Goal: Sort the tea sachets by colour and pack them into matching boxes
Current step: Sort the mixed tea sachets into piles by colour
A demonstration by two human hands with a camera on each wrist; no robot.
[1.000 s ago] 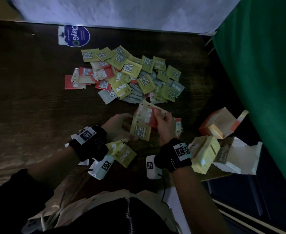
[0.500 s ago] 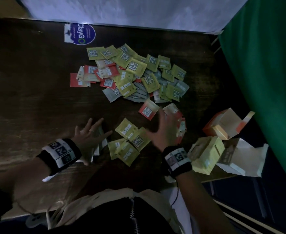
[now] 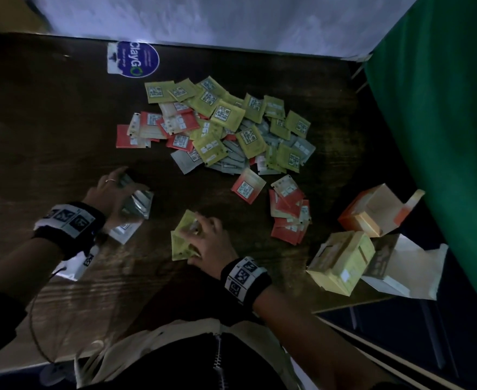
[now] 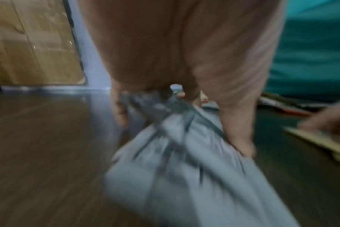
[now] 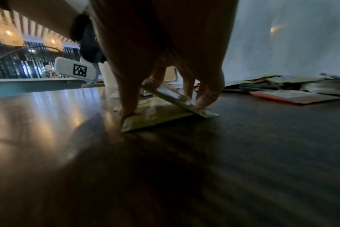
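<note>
Since half second before, both hands dropped from spread over desk (image 3: 49, 130) onto sorted stacks. My right hand (image 3: 209, 243) curled down on yellow sachets (image 3: 181, 243) nearest me, fingers (image 5: 206, 98) pinching stack edges against desk. My left hand (image 3: 110, 198) gripped grey sachets (image 3: 139, 204), fingers curled round bunch. Farther right: red sachets (image 3: 288, 218) stacked, yellow box (image 3: 341, 263) and orange box (image 3: 372, 212) open at desk edge. Farthest: unsorted mixed pile (image 3: 226, 128).

Motion blur smears the grey sachets (image 4: 177, 161) under the left hand (image 4: 184, 53), hiding their print.
</note>
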